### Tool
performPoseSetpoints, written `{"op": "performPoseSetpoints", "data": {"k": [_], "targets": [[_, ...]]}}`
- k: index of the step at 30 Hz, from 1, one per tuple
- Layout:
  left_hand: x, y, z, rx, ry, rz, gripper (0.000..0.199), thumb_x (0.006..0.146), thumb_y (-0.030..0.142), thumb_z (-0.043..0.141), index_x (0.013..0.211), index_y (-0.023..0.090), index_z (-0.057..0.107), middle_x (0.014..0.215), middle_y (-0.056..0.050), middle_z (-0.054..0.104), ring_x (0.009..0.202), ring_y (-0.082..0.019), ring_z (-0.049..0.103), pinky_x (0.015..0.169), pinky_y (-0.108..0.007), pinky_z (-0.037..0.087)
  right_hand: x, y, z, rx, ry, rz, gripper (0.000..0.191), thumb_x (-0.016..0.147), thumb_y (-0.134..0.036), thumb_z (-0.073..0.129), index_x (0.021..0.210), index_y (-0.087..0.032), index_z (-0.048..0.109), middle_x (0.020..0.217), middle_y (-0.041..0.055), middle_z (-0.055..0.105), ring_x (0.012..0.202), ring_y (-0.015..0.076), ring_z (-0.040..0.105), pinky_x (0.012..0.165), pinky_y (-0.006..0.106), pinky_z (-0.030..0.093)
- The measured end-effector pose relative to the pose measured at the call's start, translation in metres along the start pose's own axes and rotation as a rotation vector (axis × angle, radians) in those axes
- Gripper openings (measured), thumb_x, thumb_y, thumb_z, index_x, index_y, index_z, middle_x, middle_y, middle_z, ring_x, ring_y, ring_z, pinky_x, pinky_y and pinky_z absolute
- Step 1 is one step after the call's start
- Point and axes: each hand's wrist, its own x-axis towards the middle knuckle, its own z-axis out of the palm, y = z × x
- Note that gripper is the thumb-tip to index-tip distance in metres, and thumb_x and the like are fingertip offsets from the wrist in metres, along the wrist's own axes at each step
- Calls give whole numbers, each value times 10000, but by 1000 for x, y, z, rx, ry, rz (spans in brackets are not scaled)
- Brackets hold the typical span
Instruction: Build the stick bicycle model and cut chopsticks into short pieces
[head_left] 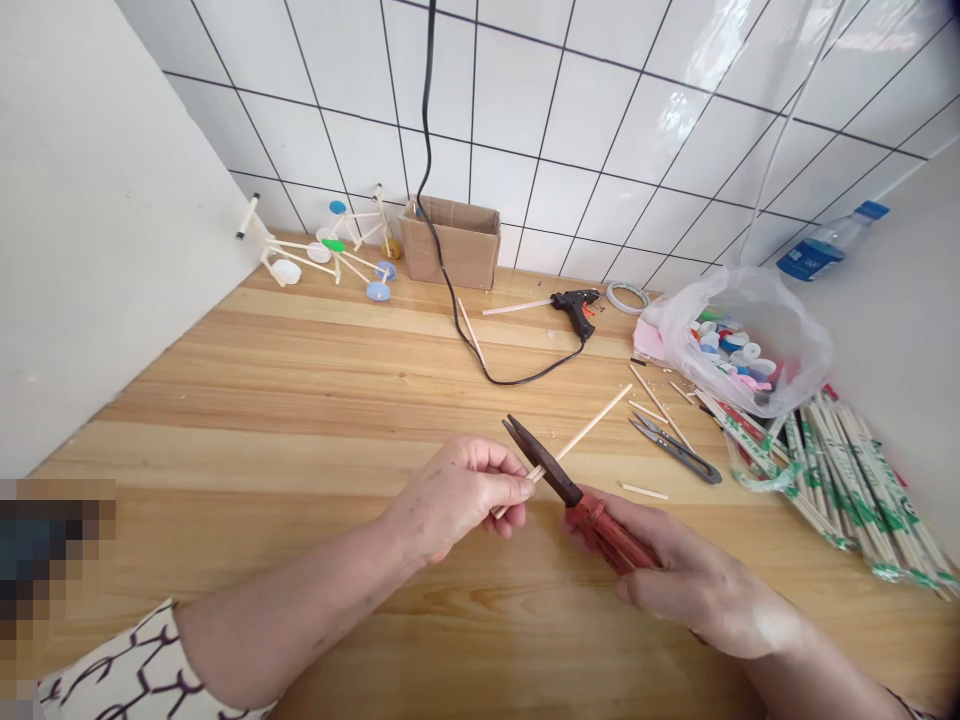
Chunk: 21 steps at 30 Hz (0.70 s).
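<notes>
The head-worn camera looked forward and down from close above the table (300, 445) toward the tiled wall (517, 110), its pixelated lower-left corner probably unreadable.

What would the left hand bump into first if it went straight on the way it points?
Likely the red-handled metal scissors, at their dark blades, just beyond the left hand; exact depth is unclear.
</notes>
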Motion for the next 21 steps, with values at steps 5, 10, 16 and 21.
{"op": "performPoseSetpoints", "data": {"k": [5, 10, 16, 21], "targets": [[1, 0, 0, 10, 2, 0, 128, 607, 212, 630, 529, 136, 562, 421, 7, 583, 372, -78, 496, 419, -197, 334, 2, -3, 2, 17, -25, -26, 664, 688, -7, 465, 1304, -248, 403, 1235, 20, 519, 1226, 207, 392, 1049, 374, 253], [1, 1, 0, 4, -1, -8, 122, 601, 209, 627, 529, 135, 563, 417, 4, 583, 368, -80, 495, 415, -197, 330, 2, -1, 2, 27, -21, -38, 683, 691, -1, 469, 1325, -239, 379, 1259, 27, 503, 1230, 209, 391, 1066, 382, 225], [2, 1, 0, -8, -5, -16, 129, 593, 219, 634, 523, 136, 562, 417, 4, 580, 368, -80, 493, 413, -197, 330, 2, -4, 3, -8, -9, -20, 688, 688, -6, 475, 1333, -223, 372, 1234, 31, 516, 1184, 204, 427, 1049, 367, 257], [2, 2, -1, -13, 2, -17, 120, 589, 222, 636, 538, 135, 570, 418, 5, 581, 366, -85, 496, 419, -204, 335, 5, -12, 6, 58, -7, -17, 644, 660, -18, 480, 1279, -194, 443, 1295, 38, 473, 1207, 212, 404, 1058, 372, 242]]}}
